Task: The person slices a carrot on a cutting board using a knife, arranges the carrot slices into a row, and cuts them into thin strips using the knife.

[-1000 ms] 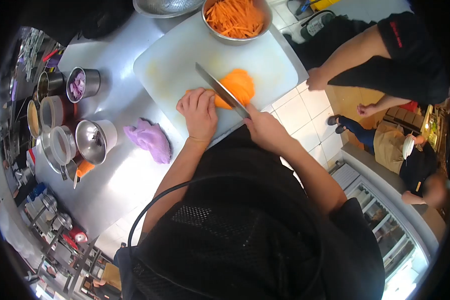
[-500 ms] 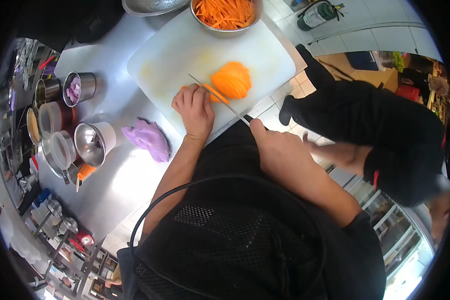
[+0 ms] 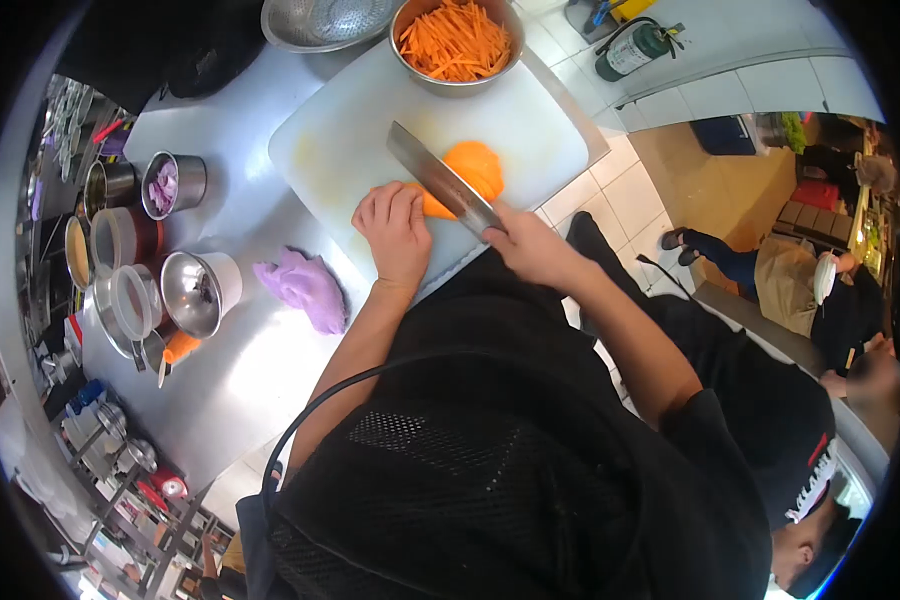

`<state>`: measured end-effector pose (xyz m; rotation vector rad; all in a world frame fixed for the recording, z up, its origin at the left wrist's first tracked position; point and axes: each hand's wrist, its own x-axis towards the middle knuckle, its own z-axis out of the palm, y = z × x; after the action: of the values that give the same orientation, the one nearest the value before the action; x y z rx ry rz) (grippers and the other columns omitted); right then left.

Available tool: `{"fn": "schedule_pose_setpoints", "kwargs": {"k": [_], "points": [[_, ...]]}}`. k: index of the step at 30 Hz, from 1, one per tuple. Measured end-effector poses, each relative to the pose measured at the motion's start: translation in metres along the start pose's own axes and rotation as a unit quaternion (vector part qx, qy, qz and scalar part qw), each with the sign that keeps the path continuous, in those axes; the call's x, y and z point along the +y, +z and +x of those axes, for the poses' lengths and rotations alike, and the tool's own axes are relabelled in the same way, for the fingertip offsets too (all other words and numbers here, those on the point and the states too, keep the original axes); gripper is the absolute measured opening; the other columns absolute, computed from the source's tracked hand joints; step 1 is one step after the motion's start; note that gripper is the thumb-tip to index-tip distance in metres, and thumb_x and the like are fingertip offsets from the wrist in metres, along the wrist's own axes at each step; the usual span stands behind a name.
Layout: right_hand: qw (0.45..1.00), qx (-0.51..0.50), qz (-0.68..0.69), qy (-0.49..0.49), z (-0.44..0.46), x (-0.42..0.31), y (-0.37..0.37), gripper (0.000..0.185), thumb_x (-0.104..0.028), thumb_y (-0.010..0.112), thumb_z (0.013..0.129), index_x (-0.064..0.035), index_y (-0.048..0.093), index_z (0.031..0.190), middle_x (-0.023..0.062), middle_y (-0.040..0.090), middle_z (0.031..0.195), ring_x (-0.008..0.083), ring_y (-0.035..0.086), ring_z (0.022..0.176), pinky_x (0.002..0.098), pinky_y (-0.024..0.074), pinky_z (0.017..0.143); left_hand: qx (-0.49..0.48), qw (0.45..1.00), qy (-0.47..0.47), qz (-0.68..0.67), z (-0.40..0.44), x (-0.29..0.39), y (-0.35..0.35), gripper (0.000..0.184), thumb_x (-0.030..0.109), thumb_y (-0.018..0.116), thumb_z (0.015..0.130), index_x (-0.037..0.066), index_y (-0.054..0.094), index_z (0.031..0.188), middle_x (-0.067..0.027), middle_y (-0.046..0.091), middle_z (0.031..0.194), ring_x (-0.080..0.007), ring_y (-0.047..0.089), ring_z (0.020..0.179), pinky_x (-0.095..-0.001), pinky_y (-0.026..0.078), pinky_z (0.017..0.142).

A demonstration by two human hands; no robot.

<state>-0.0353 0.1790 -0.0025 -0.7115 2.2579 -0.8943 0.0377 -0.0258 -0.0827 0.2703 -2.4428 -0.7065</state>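
Note:
My right hand point(image 3: 532, 248) is wrapped round the handle of a broad-bladed kitchen knife point(image 3: 438, 172). Its blade lies slantwise over the white cutting board point(image 3: 345, 120), with the flat side showing. Under and beside the blade is a piece of carrot point(image 3: 436, 207); the curled fingers of my left hand point(image 3: 394, 228) press on its near end. A fanned pile of carrot slices point(image 3: 478, 168) rests on the board just beyond the blade, partly covered by it. At the board's far end stands a metal bowl point(image 3: 515, 62) full of carrot strips point(image 3: 454, 42).
A purple cloth point(image 3: 305, 288) lies on the steel table point(image 3: 240, 385) left of the board. Several pots and tubs stand farther left, among them a steel pot of purple pieces point(image 3: 163, 188). A metal colander point(image 3: 330, 20) is at the top. A co-worker point(image 3: 740, 400) is close on my right.
The knife has turned from edge-on to showing its flat side, and my right hand has shifted slightly. The view has moved a little. The co-worker on the right has moved nearer the bottom.

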Motion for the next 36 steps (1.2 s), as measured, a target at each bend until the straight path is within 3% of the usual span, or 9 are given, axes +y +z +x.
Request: {"fn": "schedule_pose_setpoints", "kwargs": {"k": [2,4,11,15,17,24,28,33,36], "points": [[0.998,0.003,0.036,-0.051,-0.002,-0.008,-0.013,0.027,-0.003,0.056,0.090,0.0036,0.049,0.115,0.0276,0.068,0.077,0.0480,0.069,0.074,0.0575,0.0544,0.068,-0.007,1.000,-0.001,0.001,0.003,-0.002,-0.003,0.014,0.013,0.072,0.093,0.012,0.069,0.106,-0.0032,0.065,0.115,-0.0295,0.057,0.117,-0.0451,0.036,0.105],[0.991,-0.012,-0.132,-0.020,-0.020,-0.043,-0.024,0.025,-0.003,0.057,0.089,0.0032,0.049,0.112,0.0262,0.068,0.074,0.0477,0.069,0.073,0.0566,0.0548,0.067,-0.029,1.000,0.001,0.008,0.002,0.000,-0.007,0.015,0.011,0.071,0.092,0.011,0.069,0.107,-0.0038,0.066,0.116,-0.0297,0.057,0.117,-0.0450,0.036,0.105],[0.982,-0.081,-0.168,0.016,-0.070,-0.100,-0.049,0.022,-0.001,0.056,0.089,0.0041,0.049,0.109,0.0241,0.069,0.072,0.0447,0.071,0.068,0.0548,0.0569,0.063,-0.011,1.000,0.000,-0.005,0.000,0.000,-0.006,0.017,0.008,0.071,0.091,0.010,0.067,0.107,-0.0052,0.066,0.115,-0.0305,0.058,0.117,-0.0454,0.036,0.105],[0.988,-0.039,-0.148,0.010,-0.035,-0.058,0.002,0.022,-0.003,0.055,0.090,0.0038,0.049,0.110,0.0244,0.069,0.073,0.0448,0.071,0.069,0.0552,0.0569,0.064,-0.018,1.000,0.002,0.002,-0.001,-0.002,-0.005,0.016,0.009,0.072,0.091,0.010,0.068,0.107,-0.0056,0.066,0.115,-0.0309,0.058,0.118,-0.0453,0.037,0.105],[0.991,-0.002,-0.134,0.015,-0.013,-0.033,0.031,0.028,0.000,0.054,0.089,0.0028,0.048,0.116,0.0268,0.068,0.076,0.0491,0.068,0.074,0.0601,0.0531,0.068,-0.012,1.000,0.011,0.007,-0.002,-0.004,-0.005,0.016,0.009,0.072,0.092,0.011,0.068,0.107,-0.0056,0.066,0.115,-0.0310,0.058,0.118,-0.0451,0.037,0.105],[0.996,0.016,-0.085,-0.027,-0.019,-0.040,-0.010,0.020,-0.005,0.054,0.093,0.0030,0.051,0.111,0.0257,0.070,0.077,0.0467,0.071,0.075,0.0592,0.0559,0.068,-0.007,1.000,0.002,0.000,0.000,-0.002,-0.005,0.015,0.008,0.071,0.092,0.010,0.067,0.107,-0.0051,0.066,0.116,-0.0305,0.058,0.117,-0.0445,0.038,0.104],[0.988,-0.061,-0.141,0.021,-0.055,-0.090,-0.043,0.016,-0.004,0.053,0.094,0.0024,0.051,0.108,0.0260,0.070,0.076,0.0468,0.071,0.076,0.0584,0.0565,0.070,-0.009,1.000,-0.006,-0.004,0.000,0.000,-0.005,0.018,0.006,0.072,0.091,0.009,0.067,0.107,-0.0055,0.066,0.116,-0.0303,0.058,0.117,-0.0450,0.038,0.104],[0.988,-0.079,-0.117,0.057,-0.043,-0.074,-0.006,0.016,-0.004,0.053,0.093,0.0024,0.051,0.108,0.0268,0.070,0.079,0.0463,0.072,0.078,0.0578,0.0573,0.071,-0.010,1.000,-0.005,-0.008,-0.002,-0.005,-0.004,0.019,0.006,0.073,0.090,0.009,0.067,0.108,-0.0056,0.066,0.116,-0.0302,0.059,0.116,-0.0450,0.038,0.104],[0.993,-0.011,-0.113,0.042,-0.020,-0.026,0.030,0.018,-0.004,0.053,0.093,0.0027,0.050,0.109,0.0268,0.070,0.079,0.0462,0.072,0.077,0.0576,0.0573,0.071,-0.008,1.000,0.002,-0.011,0.002,-0.006,-0.003,0.018,0.005,0.072,0.091,0.009,0.067,0.107,-0.0056,0.066,0.116,-0.0302,0.059,0.116,-0.0449,0.038,0.103]]}}
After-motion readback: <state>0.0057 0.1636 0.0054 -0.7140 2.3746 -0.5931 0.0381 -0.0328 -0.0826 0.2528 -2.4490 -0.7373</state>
